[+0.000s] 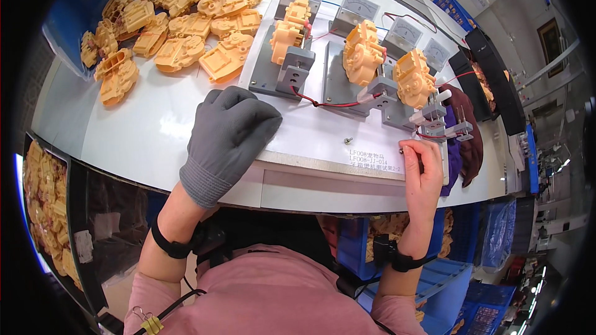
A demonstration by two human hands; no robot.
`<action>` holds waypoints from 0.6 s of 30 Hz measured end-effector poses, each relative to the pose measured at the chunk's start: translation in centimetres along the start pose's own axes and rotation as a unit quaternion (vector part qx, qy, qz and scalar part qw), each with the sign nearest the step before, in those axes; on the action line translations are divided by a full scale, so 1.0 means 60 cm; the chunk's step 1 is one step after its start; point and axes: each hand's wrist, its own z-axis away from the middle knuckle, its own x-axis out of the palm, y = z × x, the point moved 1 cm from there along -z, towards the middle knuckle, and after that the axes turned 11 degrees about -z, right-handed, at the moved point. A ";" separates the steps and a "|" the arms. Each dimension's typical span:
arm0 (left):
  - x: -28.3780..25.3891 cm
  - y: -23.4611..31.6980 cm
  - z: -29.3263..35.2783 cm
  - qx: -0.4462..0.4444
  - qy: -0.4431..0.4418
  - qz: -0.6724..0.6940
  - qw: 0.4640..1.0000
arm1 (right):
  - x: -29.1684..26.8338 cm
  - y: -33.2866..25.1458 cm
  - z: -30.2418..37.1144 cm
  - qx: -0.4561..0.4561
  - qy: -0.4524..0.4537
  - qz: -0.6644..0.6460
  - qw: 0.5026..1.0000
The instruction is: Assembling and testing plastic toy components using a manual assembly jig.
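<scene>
My left hand (233, 136), in a grey glove, rests with curled fingers at the left front of a white test board (310, 136); nothing shows in it. At the board's front right, my bare right hand (422, 164) has thumb and index finger pinched close together; what lies between them is too small to make out. A small metal screw (347, 141) sits in the board between my hands. Three orange plastic gearbox housings stand in grey fixtures: a left one (285, 40), a middle one (363, 56) and a right one (414, 79). Red and black wires (316, 103) run along the fixtures.
Analog meters (359, 6) line the board's back. Loose orange housings (180, 53) pile up at the back left, spilling from a blue bin (59, 37). Dark cloth (465, 136) lies right of the board. Blue crates (357, 242) with more parts stand below the table.
</scene>
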 end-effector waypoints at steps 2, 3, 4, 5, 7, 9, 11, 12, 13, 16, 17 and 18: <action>0.001 -0.001 0.000 0.003 0.002 0.000 1.000 | -0.001 0.000 0.000 -0.001 0.001 -0.001 1.000; 0.001 -0.002 0.000 0.004 0.002 0.001 1.000 | -0.001 0.000 0.001 0.000 0.001 -0.003 1.000; 0.002 -0.002 0.000 0.003 0.001 0.000 1.000 | -0.002 0.000 0.002 0.001 0.001 -0.005 1.000; 0.001 -0.003 0.001 0.001 0.000 -0.001 1.000 | -0.002 0.001 0.002 -0.003 -0.003 -0.005 1.000; 0.003 -0.004 0.001 0.005 0.016 0.003 1.000 | -0.004 0.001 0.002 -0.011 -0.011 -0.005 1.000; 0.007 -0.006 0.000 0.015 0.050 0.012 0.999 | -0.005 -0.001 0.003 -0.002 -0.018 -0.007 1.000; 0.007 -0.006 -0.001 0.020 0.054 0.012 0.998 | -0.007 -0.002 0.004 0.008 -0.020 -0.020 1.000; 0.007 -0.006 -0.001 0.022 0.056 0.013 0.998 | -0.009 -0.003 0.004 0.014 -0.018 -0.032 0.999; 0.007 -0.006 -0.001 0.023 0.054 0.014 0.998 | -0.010 -0.005 0.005 0.019 -0.016 -0.044 0.999; 0.006 -0.006 -0.001 0.018 0.039 0.008 0.999 | -0.002 -0.042 0.004 -0.021 0.022 0.015 0.999; 0.002 -0.005 0.000 0.012 0.026 0.005 1.000 | 0.005 -0.058 0.002 -0.040 0.001 0.005 0.999; 0.000 -0.003 -0.001 0.010 0.011 0.004 1.000 | 0.014 -0.074 -0.001 -0.057 -0.017 -0.004 0.998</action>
